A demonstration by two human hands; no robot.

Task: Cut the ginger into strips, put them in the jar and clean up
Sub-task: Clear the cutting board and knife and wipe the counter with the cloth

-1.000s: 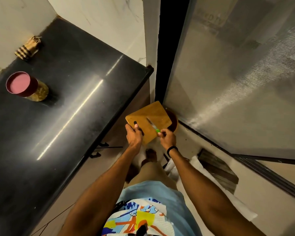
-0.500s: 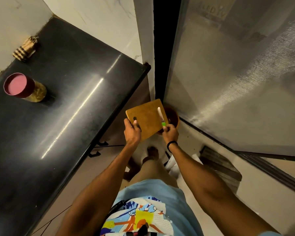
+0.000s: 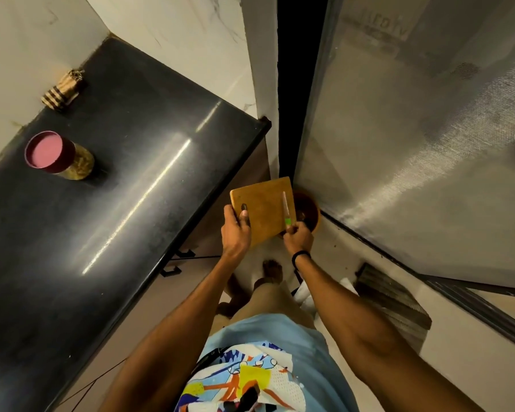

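Observation:
My left hand (image 3: 236, 230) grips the near left edge of a wooden cutting board (image 3: 265, 212), thumb on top beside its hanging hole. The board is held out past the counter's end, partly over a brown bin (image 3: 308, 214) on the floor in the corner. My right hand (image 3: 298, 237) holds a knife (image 3: 286, 211) with a green band on its handle; its pale blade lies along the board's right edge, above the bin. A jar (image 3: 72, 162) with a pink lid stands on the black counter (image 3: 116, 203) at the left, with golden contents showing through its side.
A small striped brown object (image 3: 63, 92) lies at the counter's far corner by the wall. A mesh screen door (image 3: 414, 144) fills the right side, with a ribbed doormat (image 3: 393, 301) at its foot. Cabinet handles (image 3: 176, 263) sit under the counter edge.
The knife blade has swept from the middle of the board across to its right edge over the bin. The board has stayed held out over the bin.

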